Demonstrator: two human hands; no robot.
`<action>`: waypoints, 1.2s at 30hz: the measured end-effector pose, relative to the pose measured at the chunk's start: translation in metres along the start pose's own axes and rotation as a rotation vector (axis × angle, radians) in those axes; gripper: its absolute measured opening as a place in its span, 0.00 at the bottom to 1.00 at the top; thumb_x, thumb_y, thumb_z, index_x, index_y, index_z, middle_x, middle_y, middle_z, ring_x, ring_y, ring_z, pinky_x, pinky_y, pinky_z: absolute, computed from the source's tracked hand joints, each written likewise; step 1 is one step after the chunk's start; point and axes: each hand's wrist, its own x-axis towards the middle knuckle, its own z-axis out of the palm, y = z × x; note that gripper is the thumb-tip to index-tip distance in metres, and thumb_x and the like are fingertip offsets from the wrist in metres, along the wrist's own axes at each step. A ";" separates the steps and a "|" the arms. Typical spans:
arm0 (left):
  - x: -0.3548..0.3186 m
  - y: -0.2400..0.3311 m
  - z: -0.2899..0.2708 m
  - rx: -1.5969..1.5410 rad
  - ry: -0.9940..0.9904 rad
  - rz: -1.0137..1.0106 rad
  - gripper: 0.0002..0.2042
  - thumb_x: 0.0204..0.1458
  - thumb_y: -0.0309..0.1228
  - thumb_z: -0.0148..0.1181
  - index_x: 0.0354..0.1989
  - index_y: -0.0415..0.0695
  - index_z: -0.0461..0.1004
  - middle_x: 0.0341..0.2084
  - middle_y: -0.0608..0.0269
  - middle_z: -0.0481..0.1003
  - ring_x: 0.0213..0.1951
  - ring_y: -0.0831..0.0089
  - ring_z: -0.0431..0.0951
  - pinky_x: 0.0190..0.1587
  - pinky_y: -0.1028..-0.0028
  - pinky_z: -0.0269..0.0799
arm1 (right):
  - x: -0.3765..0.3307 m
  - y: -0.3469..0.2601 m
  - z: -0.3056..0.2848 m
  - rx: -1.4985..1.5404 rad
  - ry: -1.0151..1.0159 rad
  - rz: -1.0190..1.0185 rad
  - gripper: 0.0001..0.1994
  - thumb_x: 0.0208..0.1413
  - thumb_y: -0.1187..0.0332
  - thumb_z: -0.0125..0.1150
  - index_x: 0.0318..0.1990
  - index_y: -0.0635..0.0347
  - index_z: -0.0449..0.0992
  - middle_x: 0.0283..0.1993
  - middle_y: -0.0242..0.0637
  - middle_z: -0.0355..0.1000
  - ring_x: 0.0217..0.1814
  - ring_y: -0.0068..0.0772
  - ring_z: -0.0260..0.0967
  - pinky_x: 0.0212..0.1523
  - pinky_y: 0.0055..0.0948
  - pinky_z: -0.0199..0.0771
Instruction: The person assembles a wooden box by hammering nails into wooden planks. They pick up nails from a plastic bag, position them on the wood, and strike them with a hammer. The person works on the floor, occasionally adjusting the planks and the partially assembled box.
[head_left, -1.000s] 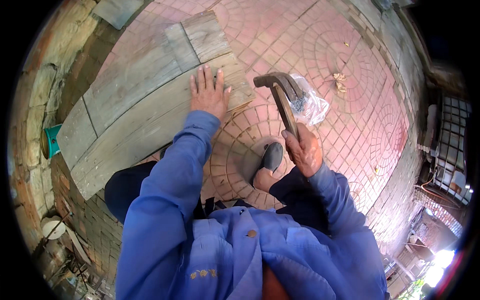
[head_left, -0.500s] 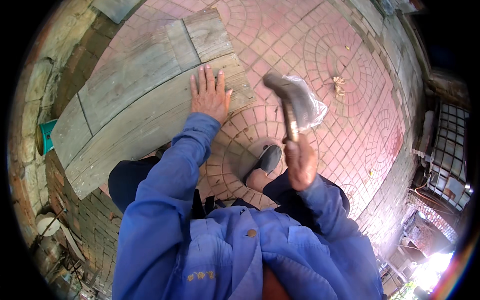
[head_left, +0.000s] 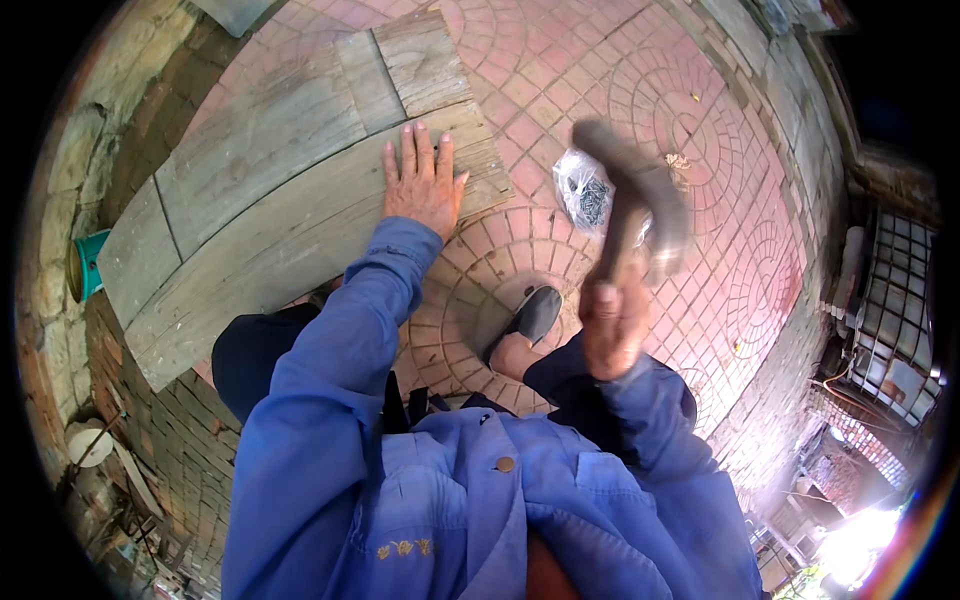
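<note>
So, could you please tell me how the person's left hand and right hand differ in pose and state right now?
The left hand lies flat, fingers spread, on the grey wooden boards; the right hand is raised clear of them, closed around a hammer. The left hand looks sharp, while the right hand and hammer are motion-blurred. Both are bare and come from blue sleeves.

Your right hand (head_left: 612, 325) has swung the wooden-handled metal claw hammer (head_left: 640, 205) upward and rightward, so its head now blurs above the clear plastic bag of nails (head_left: 585, 190). Your grip on the handle has risen too.
</note>
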 end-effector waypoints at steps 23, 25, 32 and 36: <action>-0.003 -0.005 0.006 0.016 0.029 -0.017 0.29 0.63 0.47 0.51 0.68 0.43 0.63 0.70 0.39 0.55 0.72 0.44 0.52 0.71 0.43 0.45 | 0.027 -0.035 -0.001 -0.194 -0.130 0.301 0.17 0.71 0.58 0.49 0.39 0.64 0.69 0.23 0.39 0.66 0.24 0.34 0.63 0.26 0.35 0.63; -0.003 -0.004 0.003 0.023 0.024 -0.017 0.29 0.63 0.47 0.51 0.68 0.43 0.63 0.70 0.39 0.55 0.72 0.44 0.52 0.71 0.43 0.45 | 0.030 -0.048 -0.002 -0.043 -0.066 0.202 0.17 0.71 0.56 0.48 0.40 0.64 0.70 0.24 0.30 0.63 0.25 0.21 0.59 0.25 0.26 0.59; 0.004 0.002 0.004 0.025 0.032 -0.025 0.29 0.63 0.47 0.51 0.68 0.43 0.64 0.70 0.40 0.54 0.72 0.45 0.52 0.72 0.45 0.45 | -0.006 0.067 0.000 -0.522 -0.292 0.139 0.15 0.71 0.60 0.50 0.49 0.65 0.72 0.28 0.45 0.68 0.28 0.39 0.65 0.31 0.41 0.66; 0.002 -0.003 0.004 0.039 0.035 -0.031 0.29 0.63 0.48 0.51 0.68 0.44 0.64 0.71 0.40 0.54 0.72 0.45 0.52 0.72 0.45 0.45 | 0.025 -0.019 0.009 -0.288 -0.216 0.243 0.14 0.71 0.60 0.49 0.45 0.65 0.71 0.27 0.41 0.68 0.27 0.33 0.63 0.30 0.37 0.65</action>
